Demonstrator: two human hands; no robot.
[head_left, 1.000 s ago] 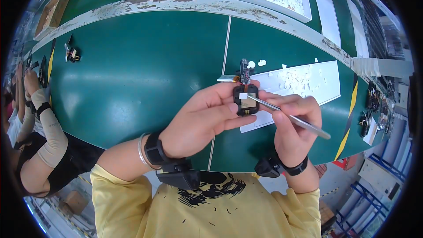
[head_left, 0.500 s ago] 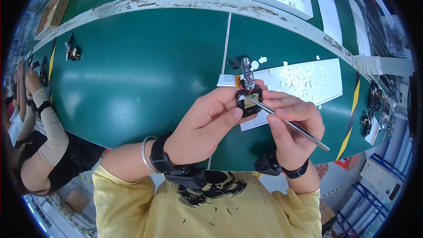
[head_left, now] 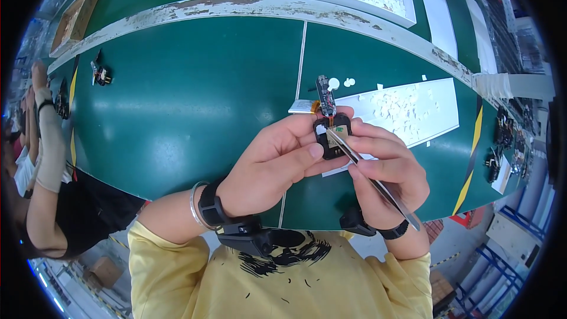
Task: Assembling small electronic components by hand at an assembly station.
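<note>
A small black electronics housing [head_left: 335, 149] is gripped along its left side by my left hand [head_left: 273, 162], thumb on the front edge. Inside it show a tan patch and a small white piece. A narrow circuit board [head_left: 326, 95] rises from its far end, and a silver battery pouch [head_left: 302, 106] with an orange strip hangs to the left. My right hand [head_left: 387, 174] closes on metal tweezers [head_left: 381, 188], whose tips reach into the housing near the white piece. Whether the tips hold anything is too small to tell.
A white sheet [head_left: 440, 106] strewn with small white pieces lies to the right, round white discs [head_left: 333, 84] behind the housing. Beyond a worn white rail [head_left: 236, 6] stands a white box [head_left: 407, 12] of pieces. Another assembly [head_left: 101, 74] lies far left, near a co-worker's arm [head_left: 50, 142].
The tweezers have swung steeper, their rear end now lower and nearer me. The circuit board leans further left, and a dark piece behind it is mostly out of sight. The co-worker's arm has moved.
</note>
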